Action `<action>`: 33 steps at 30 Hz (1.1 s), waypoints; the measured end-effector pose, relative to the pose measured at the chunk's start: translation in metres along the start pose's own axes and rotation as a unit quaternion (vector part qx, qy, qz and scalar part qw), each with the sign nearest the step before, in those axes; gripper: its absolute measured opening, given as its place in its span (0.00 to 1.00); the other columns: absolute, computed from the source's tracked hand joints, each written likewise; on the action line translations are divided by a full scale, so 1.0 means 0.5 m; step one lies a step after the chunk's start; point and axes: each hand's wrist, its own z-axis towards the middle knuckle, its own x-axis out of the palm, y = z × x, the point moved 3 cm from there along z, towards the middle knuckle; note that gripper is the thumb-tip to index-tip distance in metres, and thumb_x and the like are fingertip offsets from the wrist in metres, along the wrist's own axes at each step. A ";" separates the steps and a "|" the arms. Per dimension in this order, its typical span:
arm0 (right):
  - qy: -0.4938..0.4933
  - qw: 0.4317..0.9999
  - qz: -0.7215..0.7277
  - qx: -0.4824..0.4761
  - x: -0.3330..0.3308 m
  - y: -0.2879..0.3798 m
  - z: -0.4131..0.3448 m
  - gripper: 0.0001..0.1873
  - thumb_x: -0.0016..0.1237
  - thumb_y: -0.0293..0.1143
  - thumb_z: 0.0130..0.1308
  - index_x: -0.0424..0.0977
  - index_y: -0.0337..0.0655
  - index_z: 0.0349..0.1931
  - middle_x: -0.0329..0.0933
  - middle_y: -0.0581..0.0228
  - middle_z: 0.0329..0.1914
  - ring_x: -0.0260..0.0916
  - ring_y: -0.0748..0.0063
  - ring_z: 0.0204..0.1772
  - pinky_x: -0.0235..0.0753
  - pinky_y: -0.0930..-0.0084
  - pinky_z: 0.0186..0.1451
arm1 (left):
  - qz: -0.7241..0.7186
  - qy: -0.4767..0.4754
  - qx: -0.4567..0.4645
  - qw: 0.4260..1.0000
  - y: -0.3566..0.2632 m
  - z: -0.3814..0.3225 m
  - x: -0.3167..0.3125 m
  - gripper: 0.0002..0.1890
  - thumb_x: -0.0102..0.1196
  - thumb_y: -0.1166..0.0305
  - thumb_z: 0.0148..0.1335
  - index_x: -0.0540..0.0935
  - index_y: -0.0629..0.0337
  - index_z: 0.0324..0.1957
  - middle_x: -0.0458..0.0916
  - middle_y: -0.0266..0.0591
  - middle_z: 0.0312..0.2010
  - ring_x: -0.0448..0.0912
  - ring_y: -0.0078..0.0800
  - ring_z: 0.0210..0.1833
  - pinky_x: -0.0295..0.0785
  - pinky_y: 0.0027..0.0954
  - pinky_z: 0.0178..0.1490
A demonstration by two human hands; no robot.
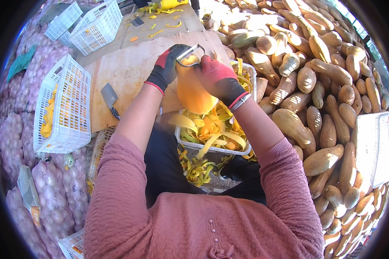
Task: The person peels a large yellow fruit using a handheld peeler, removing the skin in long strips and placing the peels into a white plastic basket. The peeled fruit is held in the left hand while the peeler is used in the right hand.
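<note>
A peeled orange squash [194,89] stands tilted between my hands, its wide end low over a plastic tub [214,149] of peelings. My left hand [171,66], in a red and black glove, grips the narrow upper end from the left. On the other side, my right hand [218,77], gloved alike, holds a metal peeler [188,54]; its handle is mostly hidden by the fingers. The peeler's wide blade lies across the squash's top end. Yellow and orange peelings [210,124] heap up in the tub just below.
A cleaver [110,95] lies on the wooden board [126,71] at left. White plastic crates [73,106] stand beyond it, near net sacks of onions [53,194]. Unpeeled squashes [291,126] are piled at right. More peelings [197,170] lie between the legs. Another squash [173,4] is at the far end.
</note>
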 end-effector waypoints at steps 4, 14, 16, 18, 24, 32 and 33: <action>-0.070 0.997 0.035 0.012 0.047 -0.025 -0.030 0.20 0.46 0.47 0.70 0.68 0.38 0.46 0.80 0.42 0.41 0.79 0.39 0.44 0.78 0.48 0.46 | -0.349 -0.091 -0.157 0.919 -0.006 0.004 0.043 0.11 0.55 0.67 0.67 0.83 0.63 0.45 0.84 0.40 0.43 0.80 0.26 0.47 0.75 0.28 0.54; -0.106 0.986 0.073 0.103 0.287 -0.210 -0.291 0.19 0.46 0.45 0.70 0.70 0.39 0.51 0.77 0.41 0.45 0.78 0.39 0.44 0.78 0.48 0.46 | -0.224 -0.170 -0.144 0.949 0.033 0.001 0.005 0.16 0.48 0.61 0.72 0.82 0.62 0.47 0.83 0.42 0.45 0.79 0.30 0.50 0.71 0.32 0.59; -0.101 0.983 0.083 0.127 0.249 -0.180 -0.253 0.17 0.47 0.44 0.70 0.69 0.39 0.45 0.78 0.43 0.43 0.77 0.39 0.43 0.76 0.47 0.44 | -0.207 -0.142 -0.143 0.957 0.017 -0.002 0.012 0.15 0.48 0.62 0.73 0.82 0.61 0.48 0.83 0.42 0.46 0.79 0.30 0.50 0.70 0.32 0.60; -0.145 0.980 0.124 0.060 0.172 -0.138 -0.183 0.16 0.47 0.44 0.70 0.68 0.38 0.44 0.78 0.44 0.42 0.77 0.38 0.42 0.76 0.47 0.44 | -0.232 -0.112 -0.128 0.958 0.019 -0.005 0.019 0.15 0.46 0.62 0.74 0.81 0.61 0.50 0.82 0.42 0.47 0.79 0.30 0.51 0.70 0.32 0.61; -0.101 0.994 -0.029 -0.022 -0.002 -0.008 -0.015 0.19 0.46 0.48 0.70 0.71 0.40 0.45 0.80 0.47 0.41 0.80 0.42 0.41 0.79 0.49 0.43 | -0.383 -0.056 -0.169 0.906 0.023 -0.012 0.007 0.15 0.44 0.64 0.75 0.78 0.62 0.53 0.82 0.42 0.49 0.79 0.31 0.53 0.71 0.32 0.62; -0.039 0.996 -0.039 0.071 0.088 -0.064 -0.128 0.20 0.45 0.47 0.71 0.69 0.40 0.50 0.79 0.46 0.42 0.80 0.40 0.41 0.79 0.47 0.43 | -0.300 -0.156 -0.167 0.926 0.013 -0.006 0.011 0.11 0.49 0.68 0.69 0.83 0.60 0.45 0.84 0.39 0.44 0.80 0.29 0.49 0.72 0.30 0.57; -0.032 0.996 -0.013 0.082 0.129 -0.117 -0.174 0.20 0.45 0.47 0.71 0.69 0.39 0.50 0.79 0.45 0.42 0.80 0.39 0.40 0.79 0.46 0.44 | -0.275 -0.146 -0.159 0.937 0.018 -0.001 0.000 0.12 0.50 0.65 0.68 0.83 0.60 0.46 0.84 0.39 0.44 0.80 0.30 0.49 0.72 0.31 0.57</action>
